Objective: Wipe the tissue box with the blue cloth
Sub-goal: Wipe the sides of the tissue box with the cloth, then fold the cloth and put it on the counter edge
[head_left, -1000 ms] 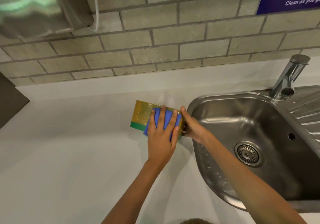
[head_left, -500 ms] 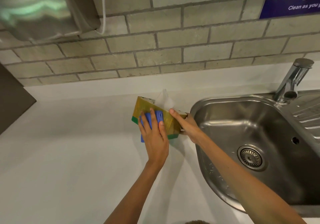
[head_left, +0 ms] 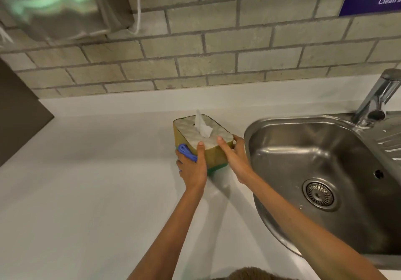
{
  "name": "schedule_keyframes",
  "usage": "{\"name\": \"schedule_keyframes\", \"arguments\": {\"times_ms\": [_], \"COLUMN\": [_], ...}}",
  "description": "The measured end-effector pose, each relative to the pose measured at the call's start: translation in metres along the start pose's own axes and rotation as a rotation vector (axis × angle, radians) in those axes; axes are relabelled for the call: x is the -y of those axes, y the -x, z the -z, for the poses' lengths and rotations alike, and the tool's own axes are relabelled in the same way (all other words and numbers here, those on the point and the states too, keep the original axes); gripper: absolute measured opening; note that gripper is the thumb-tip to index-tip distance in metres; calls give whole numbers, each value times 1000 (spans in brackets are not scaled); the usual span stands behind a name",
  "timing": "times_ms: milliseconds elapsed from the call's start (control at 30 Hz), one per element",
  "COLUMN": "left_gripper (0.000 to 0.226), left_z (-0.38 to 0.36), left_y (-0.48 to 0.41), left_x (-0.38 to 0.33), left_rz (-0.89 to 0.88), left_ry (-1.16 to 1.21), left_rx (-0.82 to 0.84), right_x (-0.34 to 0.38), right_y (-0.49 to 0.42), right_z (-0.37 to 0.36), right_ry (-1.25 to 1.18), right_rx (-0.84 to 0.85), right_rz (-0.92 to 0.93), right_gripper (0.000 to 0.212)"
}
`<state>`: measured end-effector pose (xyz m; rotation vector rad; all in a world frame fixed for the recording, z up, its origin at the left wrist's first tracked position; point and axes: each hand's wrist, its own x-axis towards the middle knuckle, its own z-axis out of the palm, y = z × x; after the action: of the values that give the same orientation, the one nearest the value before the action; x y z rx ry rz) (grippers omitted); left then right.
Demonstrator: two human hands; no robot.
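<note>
Pressing blue cloth [head_left: 186, 152], mostly hidden under left hand [head_left: 192, 168], against tissue box [head_left: 202, 137]; right hand [head_left: 235, 160] grips box.

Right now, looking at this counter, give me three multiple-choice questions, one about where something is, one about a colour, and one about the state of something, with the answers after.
1. Where does the tissue box stand?
A. On the counter, left of the sink
B. Inside the sink basin
C. On the draining board

2. What colour is the cloth under the left hand?
A. Red
B. Blue
C. White

3. What is the state of the box's top?
A. Sealed shut
B. Covered by the cloth
C. A tissue sticks up from it

Answers: 1 A, the box rests on the white counter beside the sink rim. 2 B, blue fabric shows by the fingers. 3 C, a white tissue stands up out of the top; the right hand steadies the box's side.
</note>
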<state>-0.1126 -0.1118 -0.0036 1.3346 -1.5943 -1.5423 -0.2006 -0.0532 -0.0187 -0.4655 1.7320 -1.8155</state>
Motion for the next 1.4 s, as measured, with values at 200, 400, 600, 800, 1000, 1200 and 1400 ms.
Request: {"name": "schedule_keyframes", "arguments": {"times_ms": [200,400,600,800,1000,1200,1400], "left_gripper": [56,54,68,55,43,16,48], "left_z": [9,2,1,7,21,46,70], "left_y": [-11,-5,-9,-25,-20,-9,8], "left_x": [6,19,22,11,11,19,25], "left_rz": [76,42,-13,76,204,274,402], "left_ry": [80,251,248,188,305,504,700], "left_rx": [-25,-90,-83,-175,-55,1,291], "right_x": [-17,-26,-28,-33,-31,-32,-27], "right_y": [12,21,34,46,46,48,58], "right_z": [0,-2,-1,-13,-19,-18,-16], "right_ry": [43,88,106,123,186,300,351], "right_rx": [4,-20,10,87,188,333,321], "right_rz": [58,103,143,137,108,69,107], "right_gripper": [46,46,44,47,52,58,57]}}
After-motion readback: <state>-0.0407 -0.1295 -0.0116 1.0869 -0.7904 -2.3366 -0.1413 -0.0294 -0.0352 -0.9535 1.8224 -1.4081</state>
